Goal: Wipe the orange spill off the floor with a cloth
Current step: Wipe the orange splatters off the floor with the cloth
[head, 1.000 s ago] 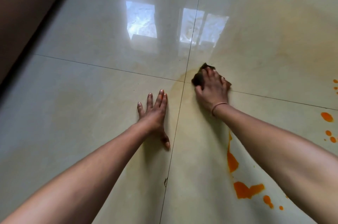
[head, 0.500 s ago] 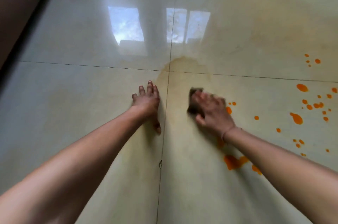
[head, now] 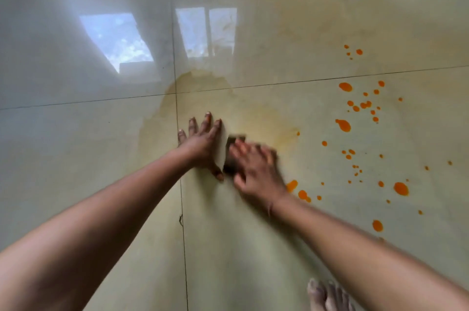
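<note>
My right hand [head: 255, 171] presses a dark cloth [head: 232, 155] flat on the glossy tiled floor; the hand is motion-blurred and covers most of the cloth. My left hand [head: 200, 144] lies flat on the floor just left of it, fingers spread, holding nothing. Orange spill drops [head: 345, 125] are scattered on the tiles to the right, with larger blobs [head: 291, 185] beside my right wrist. A pale yellow smear [head: 203, 87] spreads around the tile joint beyond the hands.
A bare foot [head: 327, 296] shows at the bottom right edge. Window reflections [head: 116, 41] shine on the floor ahead. Grout lines [head: 181, 222] cross under my left hand. A faint yellowish film covers the far right tile.
My right hand with the cloth has swept back from the tile joint towards me and to the left, close to my left hand. The view has shifted, showing more drops on the right.
</note>
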### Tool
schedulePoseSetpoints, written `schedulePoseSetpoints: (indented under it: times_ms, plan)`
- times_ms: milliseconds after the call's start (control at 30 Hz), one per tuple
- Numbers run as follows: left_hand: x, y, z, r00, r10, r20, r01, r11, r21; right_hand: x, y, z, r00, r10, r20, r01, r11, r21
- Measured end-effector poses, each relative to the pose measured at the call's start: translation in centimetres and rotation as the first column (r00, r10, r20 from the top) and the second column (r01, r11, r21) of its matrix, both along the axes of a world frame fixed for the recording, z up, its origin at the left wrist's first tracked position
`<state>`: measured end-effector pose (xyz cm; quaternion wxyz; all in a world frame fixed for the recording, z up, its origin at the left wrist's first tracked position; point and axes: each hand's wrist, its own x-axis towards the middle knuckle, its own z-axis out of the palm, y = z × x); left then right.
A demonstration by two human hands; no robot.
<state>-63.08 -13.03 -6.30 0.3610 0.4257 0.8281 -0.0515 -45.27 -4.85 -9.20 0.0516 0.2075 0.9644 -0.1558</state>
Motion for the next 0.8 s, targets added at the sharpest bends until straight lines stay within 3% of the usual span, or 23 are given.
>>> schedulePoseSetpoints:
  times_ms: [67, 100, 167, 233, 267, 367, 433, 500, 567, 600, 667, 733, 800]
  plan:
    - [0.2, 0.1, 0.4, 1.000, 0.006, 0.011, -0.006, 1.000, -0.001, 7.0, -2.4, 0.5, 0.982, 0.189, 0.018, -0.188, 0.982, -0.024]
    - [0.5, 0.2, 0.6, 1.000, 0.012, 0.010, -0.012, 1.000, -0.004, 9.2, -1.2, 0.3, 0.980, 0.198, 0.006, -0.198, 0.980, 0.003]
    - [0.5, 0.4, 1.0, 1.000, 0.019, -0.001, -0.019, 1.000, -0.017, 9.0, 2.7, 0.1, 1.000, -0.007, 0.015, 0.007, 0.999, 0.039]
    - [1.0, 0.9, 1.0, 0.999, -0.009, -0.033, 0.008, 1.000, -0.019, 4.9, 4.5, 0.2, 0.952, -0.306, 0.019, 0.306, 0.951, 0.041]
    - [1.3, 1.2, 1.1, 0.996, -0.052, -0.073, 0.052, 0.999, -0.006, 3.3, 3.2, 0.0, 0.944, -0.329, -0.003, 0.329, 0.944, 0.032]
    - [2.5, 1.8, 1.6, 0.974, -0.205, -0.102, 0.206, 0.979, 0.002, 6.4, -4.4, -0.1, 1.000, 0.014, 0.017, -0.014, 1.000, 0.007]
    - [3.2, 2.1, 1.6, 0.970, -0.243, -0.028, 0.242, 0.970, -0.031, 11.8, -4.1, 0.4, 0.992, 0.126, 0.014, -0.126, 0.992, 0.011]
    - [3.9, 2.3, 1.6, 0.978, -0.207, 0.018, 0.208, 0.977, -0.053, 13.3, 0.6, 0.1, 0.997, -0.072, -0.001, 0.072, 0.994, 0.079]
    - [4.9, 2.7, 1.3, 0.989, -0.137, 0.048, 0.139, 0.989, -0.050, 10.4, 4.6, 0.2, 0.903, -0.429, 0.020, 0.427, 0.901, 0.076]
    - [5.3, 3.0, 1.2, 0.992, -0.113, 0.050, 0.115, 0.992, -0.043, 8.6, 4.5, 0.2, 0.864, -0.503, 0.003, 0.502, 0.863, 0.060]
    - [5.8, 3.1, 1.2, 0.995, -0.089, 0.034, 0.090, 0.995, -0.041, 7.9, 0.6, -0.4, 0.925, -0.380, -0.028, 0.381, 0.923, 0.062]
    - [5.8, 3.1, 1.2, 0.995, -0.096, 0.018, 0.097, 0.995, -0.036, 12.1, -4.2, -0.2, 0.995, -0.102, 0.020, 0.102, 0.994, 0.028]
    - [5.8, 3.0, 1.4, 0.994, -0.112, -0.010, 0.112, 0.993, -0.037, 16.0, -3.2, 0.1, 1.000, -0.022, 0.006, 0.021, 0.999, 0.041]
